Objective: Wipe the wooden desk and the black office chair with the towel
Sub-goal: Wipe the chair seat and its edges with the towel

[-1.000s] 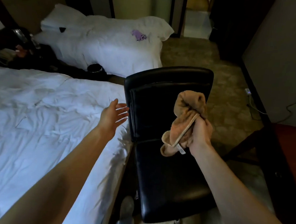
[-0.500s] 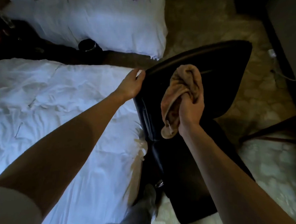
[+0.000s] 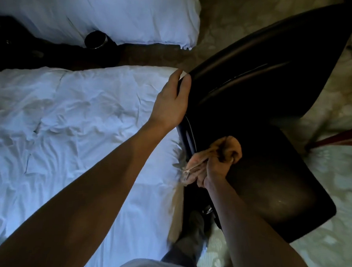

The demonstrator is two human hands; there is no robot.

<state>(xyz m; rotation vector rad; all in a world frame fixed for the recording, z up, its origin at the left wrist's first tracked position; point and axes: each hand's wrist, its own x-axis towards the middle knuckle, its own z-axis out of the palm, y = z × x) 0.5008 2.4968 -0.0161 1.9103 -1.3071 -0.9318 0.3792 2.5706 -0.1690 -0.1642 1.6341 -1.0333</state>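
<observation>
The black office chair [image 3: 270,179] runs out of the top edge at its backrest corner. Its base is hidden beneath the seat, save one shiny fitting [image 3: 208,209] too small to identify. The left hand [image 3: 170,100] grips the backrest edge; only the thumb and one finger show, the rest concealed behind the hand. The right hand [image 3: 216,168] clutches the towel [image 3: 229,148], its fingertips buried in the folds and part of the cloth covered by the palm. The near bed [image 3: 69,138] is cut at left, the far bed [image 3: 116,11] at top. A dark round object [image 3: 96,39] between them cannot be identified. A reddish bar [image 3: 338,139] exits right. A foot [image 3: 195,222] is dim and blurred.
</observation>
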